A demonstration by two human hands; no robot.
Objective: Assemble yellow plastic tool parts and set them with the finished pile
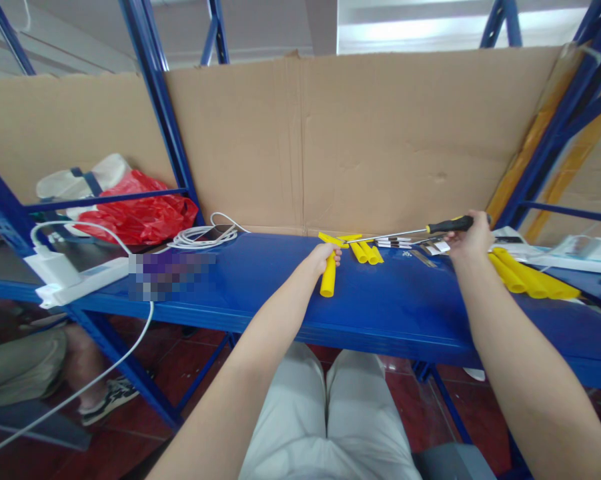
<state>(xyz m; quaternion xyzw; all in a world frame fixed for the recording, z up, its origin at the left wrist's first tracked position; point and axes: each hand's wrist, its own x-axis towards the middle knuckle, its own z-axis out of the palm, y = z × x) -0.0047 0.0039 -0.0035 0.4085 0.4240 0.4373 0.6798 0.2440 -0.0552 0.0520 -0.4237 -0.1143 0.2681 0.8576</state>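
My left hand point(324, 258) is wrapped around a yellow plastic tube handle point(327, 283), whose open end points toward me. A yellow crosspiece point(332, 239) shows above that fist. My right hand point(473, 239) grips a screwdriver point(447, 226) by its black and yellow handle. The long, thin shaft reaches left, its tip at the yellow part beside my left hand; exact contact is too small to make out. Several yellow tubes point(365, 253) lie just right of my left hand. Small metal strips point(423, 258) and dark-and-white pieces point(393, 243) rest between my hands.
More yellow tubes point(530, 275) lie right of my right forearm on the blue shelf point(380, 313). Cardboard point(380, 140) walls off the back. To the left are a power strip point(87, 280), a coiled white cable point(200, 238) and a red bag point(143, 210). Another person's leg point(83, 360) shows below.
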